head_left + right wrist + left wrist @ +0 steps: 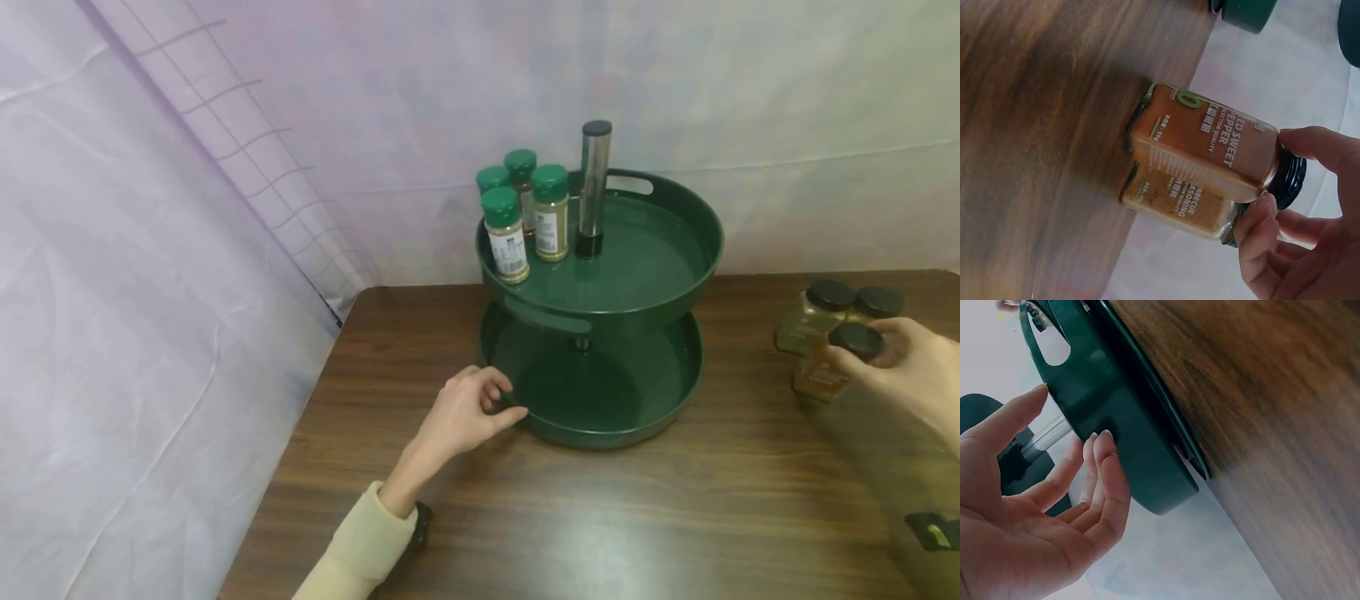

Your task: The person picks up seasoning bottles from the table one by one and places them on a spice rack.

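Note:
A two-tier green turntable rack (577, 437) stands on the table, with a metal post through its upper tray (652, 242). My left hand (465, 412) is at the near left rim of the lower tray. In the left wrist view, the loosely bent fingers (1107, 481) touch a green tray wall (1141, 456). At the right, my right hand (918, 371) pinches a spice jar (1204, 140) just under its black lid (857, 340). Its label reads red sweet pepper and its contents are orange-red. Beside it is a barbecue seasoning jar (1179, 203).
Several green-capped spice bottles (551, 221) stand on the left of the upper tray. Two black-lidded jars (813, 312) are behind my right hand, near the table's right side. A whitish cloth (412, 100) hangs behind the brown wooden table (600, 525) and along its left.

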The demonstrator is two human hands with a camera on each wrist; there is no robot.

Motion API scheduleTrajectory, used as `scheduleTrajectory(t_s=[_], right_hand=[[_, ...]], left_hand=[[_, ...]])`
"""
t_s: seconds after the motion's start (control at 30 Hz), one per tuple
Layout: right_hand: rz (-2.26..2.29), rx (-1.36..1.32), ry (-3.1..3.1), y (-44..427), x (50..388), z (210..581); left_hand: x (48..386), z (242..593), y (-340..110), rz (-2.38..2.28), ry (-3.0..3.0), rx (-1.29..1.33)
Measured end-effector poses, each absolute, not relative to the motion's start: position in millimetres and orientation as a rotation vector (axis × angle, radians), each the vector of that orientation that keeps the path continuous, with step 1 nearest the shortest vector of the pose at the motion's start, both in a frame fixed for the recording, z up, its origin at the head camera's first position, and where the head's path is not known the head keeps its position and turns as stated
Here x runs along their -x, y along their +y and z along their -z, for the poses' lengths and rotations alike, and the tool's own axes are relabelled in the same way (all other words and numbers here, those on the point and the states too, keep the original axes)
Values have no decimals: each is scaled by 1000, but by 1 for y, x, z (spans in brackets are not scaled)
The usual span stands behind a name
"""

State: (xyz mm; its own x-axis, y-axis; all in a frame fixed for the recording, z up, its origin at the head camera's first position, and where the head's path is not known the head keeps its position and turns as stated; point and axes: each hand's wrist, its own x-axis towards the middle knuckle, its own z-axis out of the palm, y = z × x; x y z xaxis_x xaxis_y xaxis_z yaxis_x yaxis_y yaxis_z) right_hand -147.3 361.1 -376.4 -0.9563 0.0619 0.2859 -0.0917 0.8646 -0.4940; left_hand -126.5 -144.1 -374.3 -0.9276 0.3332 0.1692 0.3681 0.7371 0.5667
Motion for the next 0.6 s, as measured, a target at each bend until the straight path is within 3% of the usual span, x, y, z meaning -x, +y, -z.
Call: scheduleTrajectory(t_s=[0.33,0.6], right_hand=[[-762,-36,-2630,359,144,381],[-903,-68,-2442,349,141,362]], left_hand=[[125,373,-145,965,-2903,570],[127,373,-145,961,-2903,562]])
